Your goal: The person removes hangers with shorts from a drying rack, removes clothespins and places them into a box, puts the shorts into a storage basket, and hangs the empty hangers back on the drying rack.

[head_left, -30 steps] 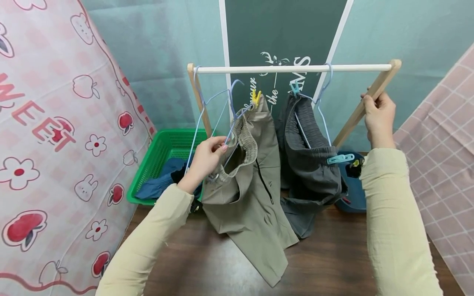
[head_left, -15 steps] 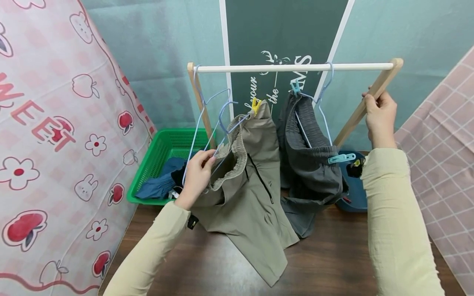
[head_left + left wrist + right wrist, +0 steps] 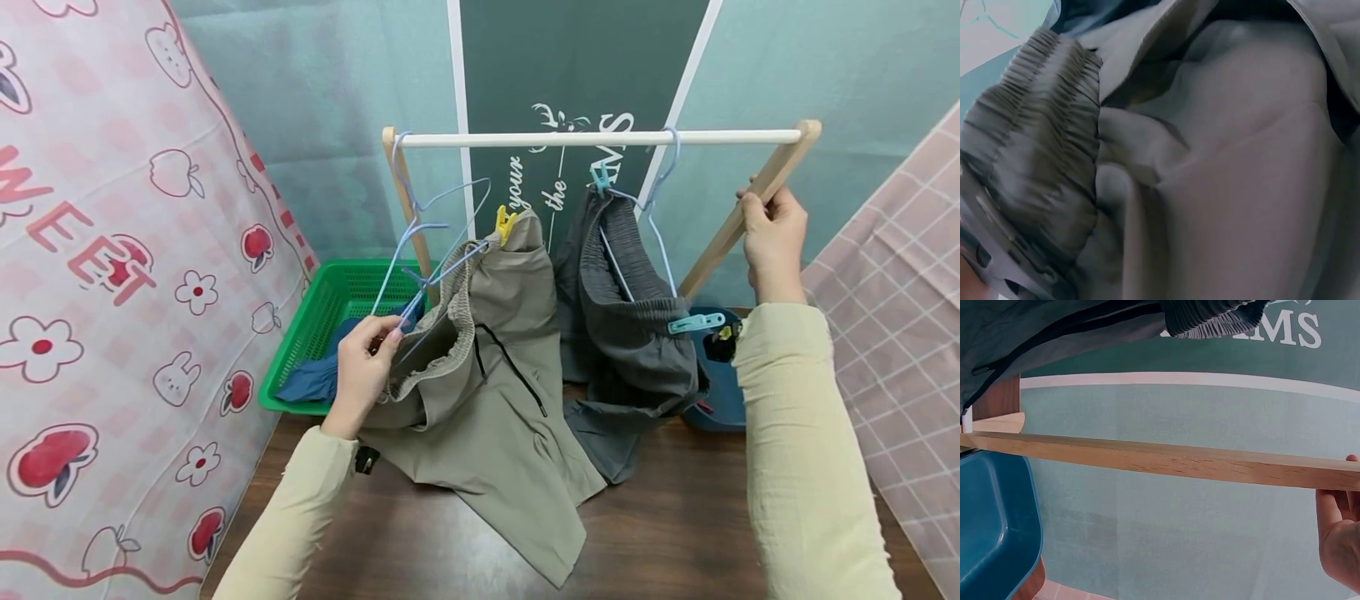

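Note:
My left hand (image 3: 363, 367) pinches a blue clothes hanger (image 3: 457, 263) at its left end. Khaki trousers (image 3: 517, 467) hang from that hanger by their elastic waistband, with their legs trailing to the floor. A yellow clothespin (image 3: 505, 224) clips the waistband's far end; another clothespin (image 3: 1007, 240) shows close up in the left wrist view. The held hanger's hook is below the rack's white bar (image 3: 525, 139), apart from it. My right hand (image 3: 775, 233) grips the rack's right wooden post (image 3: 761, 190), which also crosses the right wrist view.
Dark grey trousers (image 3: 637, 350) hang on the bar's right side with light blue clothespins (image 3: 697, 322). A bare hanger (image 3: 401, 162) hangs at the bar's left. Behind stand a green basket (image 3: 296, 354) with blue clothing (image 3: 311, 379) and a blue bin (image 3: 997, 519).
My left hand has moved left and down with the hanger and khaki trousers, tilting the hanger's hook lower and leftward. My right hand has stayed on the post.

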`<state>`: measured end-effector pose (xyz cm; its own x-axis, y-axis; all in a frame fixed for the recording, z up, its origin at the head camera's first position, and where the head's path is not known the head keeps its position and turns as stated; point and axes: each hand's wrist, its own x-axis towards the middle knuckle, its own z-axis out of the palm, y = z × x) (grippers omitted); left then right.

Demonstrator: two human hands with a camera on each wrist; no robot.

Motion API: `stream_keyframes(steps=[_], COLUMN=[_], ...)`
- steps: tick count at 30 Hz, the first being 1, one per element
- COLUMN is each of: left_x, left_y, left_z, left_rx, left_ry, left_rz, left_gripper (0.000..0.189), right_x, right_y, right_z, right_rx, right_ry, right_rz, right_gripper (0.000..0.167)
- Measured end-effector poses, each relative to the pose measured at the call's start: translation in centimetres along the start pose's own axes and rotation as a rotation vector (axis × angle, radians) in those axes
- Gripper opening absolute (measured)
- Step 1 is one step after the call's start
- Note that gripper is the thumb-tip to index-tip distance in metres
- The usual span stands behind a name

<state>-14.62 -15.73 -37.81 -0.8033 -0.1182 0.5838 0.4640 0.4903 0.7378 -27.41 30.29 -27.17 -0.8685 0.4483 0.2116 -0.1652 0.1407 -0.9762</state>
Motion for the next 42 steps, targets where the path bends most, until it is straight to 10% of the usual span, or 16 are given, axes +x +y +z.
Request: stream_keyframes(steps=[12,19,34,42], left_x=[-0.5,-1.2,-2.8,-2.8], left_y=[-0.8,1.3,-1.2,-3.9], left_z=[-2.1,-3.0,-4.7,-6.1], left_rx=[-0.085,-0.068,0.012,-0.272], left_ry=[-0.011,-0.074,0.014,0.112], left_rz=[-0.155,-0.21,-0.117,-0.121], left_gripper=[0.01,0.011,0.015,0.016], right_x=[0.3,0.3,0.2,0.1], right_y=[0.2,0.3,0.3,0.1], right_z=[-0.1,0.0,0.0,-0.2], right_rx=[-0.033,-0.072,-0.054,-0.06], right_ry=[0.007,0.014,0.011,0.0], right_rz=[0.007,0.0,-0.013,0.008], right_gripper=[0.032,0.032,0.03,0.031])
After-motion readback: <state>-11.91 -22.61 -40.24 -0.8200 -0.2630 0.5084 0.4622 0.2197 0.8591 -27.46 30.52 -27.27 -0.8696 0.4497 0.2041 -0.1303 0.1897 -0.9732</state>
